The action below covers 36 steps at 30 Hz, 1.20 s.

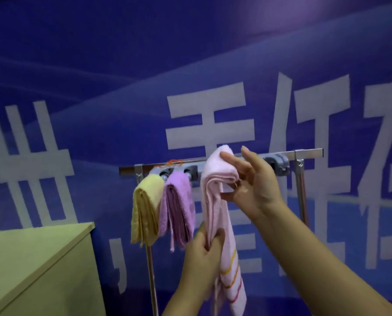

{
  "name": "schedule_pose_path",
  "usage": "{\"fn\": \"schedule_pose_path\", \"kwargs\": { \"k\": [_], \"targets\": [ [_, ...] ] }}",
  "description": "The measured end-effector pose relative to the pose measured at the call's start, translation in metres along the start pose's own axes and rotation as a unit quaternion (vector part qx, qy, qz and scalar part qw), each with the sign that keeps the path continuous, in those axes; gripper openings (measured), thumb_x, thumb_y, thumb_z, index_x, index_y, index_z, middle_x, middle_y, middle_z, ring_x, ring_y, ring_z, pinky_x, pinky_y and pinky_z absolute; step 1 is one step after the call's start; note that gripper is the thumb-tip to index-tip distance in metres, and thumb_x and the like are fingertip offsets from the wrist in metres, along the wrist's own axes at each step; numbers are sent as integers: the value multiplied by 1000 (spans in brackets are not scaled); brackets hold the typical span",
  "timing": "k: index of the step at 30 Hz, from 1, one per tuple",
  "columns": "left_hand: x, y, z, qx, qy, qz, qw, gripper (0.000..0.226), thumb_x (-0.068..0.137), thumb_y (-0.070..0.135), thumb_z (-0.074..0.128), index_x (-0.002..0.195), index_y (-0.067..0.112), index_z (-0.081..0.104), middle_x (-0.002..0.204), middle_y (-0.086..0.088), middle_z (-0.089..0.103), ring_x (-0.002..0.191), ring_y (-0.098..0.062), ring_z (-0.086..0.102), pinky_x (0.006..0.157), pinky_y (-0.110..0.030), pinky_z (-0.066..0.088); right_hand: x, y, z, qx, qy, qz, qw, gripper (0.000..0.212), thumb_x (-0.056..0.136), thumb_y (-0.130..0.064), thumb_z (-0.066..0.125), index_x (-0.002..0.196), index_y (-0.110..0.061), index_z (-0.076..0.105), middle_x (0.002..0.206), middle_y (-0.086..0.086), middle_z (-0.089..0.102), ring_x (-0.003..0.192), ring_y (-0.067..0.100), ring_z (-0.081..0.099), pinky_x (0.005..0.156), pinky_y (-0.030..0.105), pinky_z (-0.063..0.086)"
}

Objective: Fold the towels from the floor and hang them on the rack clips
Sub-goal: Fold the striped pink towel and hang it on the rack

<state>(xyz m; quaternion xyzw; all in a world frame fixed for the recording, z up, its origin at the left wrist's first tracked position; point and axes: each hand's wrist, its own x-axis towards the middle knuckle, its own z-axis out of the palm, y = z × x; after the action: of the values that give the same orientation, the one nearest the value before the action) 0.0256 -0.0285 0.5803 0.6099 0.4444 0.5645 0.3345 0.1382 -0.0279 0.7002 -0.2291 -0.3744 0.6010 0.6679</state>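
A folded pale pink towel (215,201) with orange and pink stripes near its lower end hangs in front of the metal rack bar (309,154). My right hand (249,181) pinches its folded top up at the bar, thumb and fingers on the cloth. My left hand (202,249) grips the towel lower down, around its middle. A folded yellow towel (145,210) and a folded purple towel (179,206) hang from grey clips (165,173) at the bar's left end. Another grey clip (279,165) shows behind my right hand.
The rack stands on thin metal legs (150,270) against a blue wall (99,65) with large white characters. A light wooden cabinet top (31,254) juts in at the lower left, close to the rack's left leg.
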Motion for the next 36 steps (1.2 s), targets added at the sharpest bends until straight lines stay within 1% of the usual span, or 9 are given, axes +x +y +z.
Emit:
{"fn": "schedule_pose_path", "kwargs": {
  "k": [2,6,9,14,17,24,29,32,36],
  "targets": [
    [15,9,0,-1,13,14,1000,24,93,17,55,90,41,57,86,24,64,80,16,59,68,-3,42,12,-10,8,6,-12,-5,1000,39,91,-36,49,103,-4,68,109,15,64,88,27,60,77,46,49],
    [44,21,3,-12,47,30,998,25,96,22,51,118,32,54,113,7,62,109,-12,56,91,-23,40,40,-20,18,9,-36,-27,999,37,91,-36,49,101,-5,69,103,14,64,89,27,60,75,45,50],
    [63,24,3,-23,82,31,996,37,97,24,48,134,21,47,120,3,57,115,-16,52,90,-22,36,63,-22,25,0,-48,-22,999,39,91,-37,48,100,-6,70,102,15,64,91,28,59,76,45,50],
    [90,30,1,-59,132,4,990,38,98,24,46,136,17,44,122,-4,56,104,-16,49,89,-24,33,95,-15,36,6,-63,-10,998,42,92,-39,48,102,-4,69,105,17,60,87,27,60,72,47,51],
    [107,30,0,-70,147,-20,987,40,97,25,47,137,18,42,123,-6,57,112,-25,52,98,-34,39,113,-11,39,16,-74,-7,997,48,93,-44,45,103,-3,69,112,19,59,87,27,60,71,47,51],
    [138,34,1,-66,162,-10,984,39,98,28,45,136,21,45,122,-9,60,108,-26,56,97,-38,44,153,-7,39,59,-86,-13,994,54,92,-49,45,100,-2,70,122,22,58,98,30,59,93,56,44],
    [138,30,0,-34,173,-12,984,42,99,30,41,141,26,38,129,-7,56,114,-26,52,101,-40,42,168,4,30,103,-98,13,990,54,92,-48,45,104,-1,68,105,19,64,94,32,60,89,55,46],
    [136,28,-1,-40,174,-34,983,46,99,32,41,144,27,33,134,-8,51,121,-30,49,104,-45,40,170,12,20,106,-109,25,988,53,92,-48,45,101,-3,69,108,20,62,96,34,60,88,57,46],
    [143,13,3,-45,126,-65,989,48,95,30,51,142,24,38,128,-7,56,115,-25,54,101,-37,41,169,15,3,121,-73,26,990,51,92,-46,45,98,-2,69,99,18,62,85,30,60,76,50,50]
  ]
}}
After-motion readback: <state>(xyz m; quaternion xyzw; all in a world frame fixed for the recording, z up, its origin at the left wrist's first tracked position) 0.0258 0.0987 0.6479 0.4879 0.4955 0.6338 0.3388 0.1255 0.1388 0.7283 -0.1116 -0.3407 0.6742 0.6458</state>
